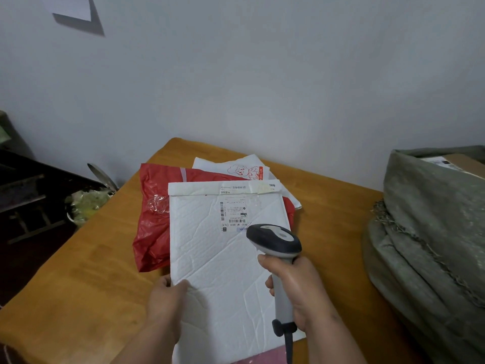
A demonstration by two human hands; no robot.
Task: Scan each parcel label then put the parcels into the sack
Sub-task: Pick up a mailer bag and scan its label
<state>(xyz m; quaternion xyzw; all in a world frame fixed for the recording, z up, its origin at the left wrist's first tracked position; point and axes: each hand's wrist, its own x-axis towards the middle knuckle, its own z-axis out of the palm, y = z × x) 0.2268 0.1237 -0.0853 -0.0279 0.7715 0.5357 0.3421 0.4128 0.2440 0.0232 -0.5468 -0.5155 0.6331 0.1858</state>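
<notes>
A white padded mailer lies on the wooden table, its printed label near the far end. My left hand grips the mailer's near left edge. A grey barcode scanner is held by its handle in my right hand, its head hovering just right of the label and pointing at it. Under the mailer lie a red plastic parcel and a white parcel with a red cartoon print. The grey-green woven sack stands at the right, open at the top.
A cardboard box shows inside the sack's mouth. A pink packet peeks out below the mailer at the table's near edge. Left of the table stand dark furniture and a bin of greenish waste. A wall rises right behind the table.
</notes>
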